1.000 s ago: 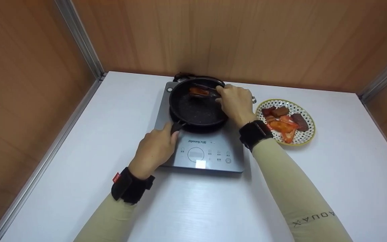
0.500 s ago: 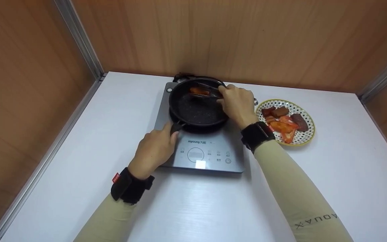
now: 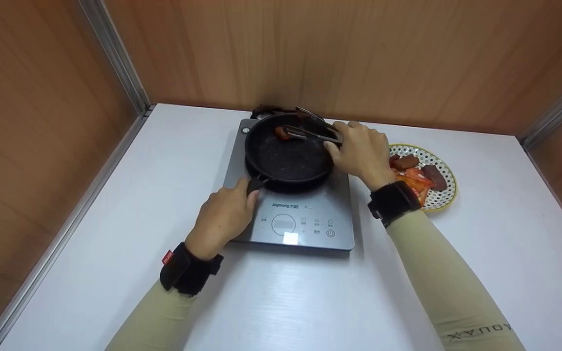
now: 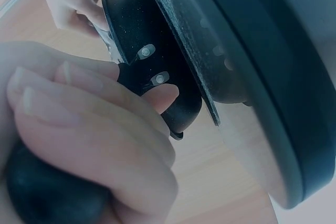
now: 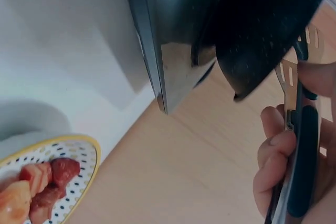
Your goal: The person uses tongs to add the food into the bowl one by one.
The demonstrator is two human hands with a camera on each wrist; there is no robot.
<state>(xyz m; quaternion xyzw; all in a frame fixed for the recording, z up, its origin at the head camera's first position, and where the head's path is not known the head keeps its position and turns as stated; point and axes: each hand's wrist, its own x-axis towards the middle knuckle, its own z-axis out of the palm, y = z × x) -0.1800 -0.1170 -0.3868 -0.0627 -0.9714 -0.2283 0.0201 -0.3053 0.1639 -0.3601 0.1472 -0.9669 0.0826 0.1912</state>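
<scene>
My left hand (image 3: pixel 222 214) grips the black handle (image 3: pixel 256 184) of a frying pan (image 3: pixel 288 161). In the left wrist view its fingers (image 4: pixel 105 129) curl round the handle, and two rivets show on the pan's side. Over the pan's right rim, my right hand (image 3: pixel 363 151) holds a pair of metal tongs (image 3: pixel 316 136) with dark grips. Their arms stand spread, with slotted ends in the right wrist view. An orange-red food piece (image 3: pixel 281 133) lies towards the back of the pan, partly hidden by one tong arm.
Under the pan is a grey induction cooker (image 3: pixel 305 234) with a touch panel. A dotted, yellow-rimmed plate (image 3: pixel 444 197) of meat and orange-red pieces stands to the right, partly covered by my right wrist. Wood panels (image 3: pixel 310 58) enclose the back and sides of the white table (image 3: pixel 271 297).
My right hand has moved right and the tongs have come up, their arms now wider apart. The food piece now shows beyond one tong arm. My left hand stays on the handle.
</scene>
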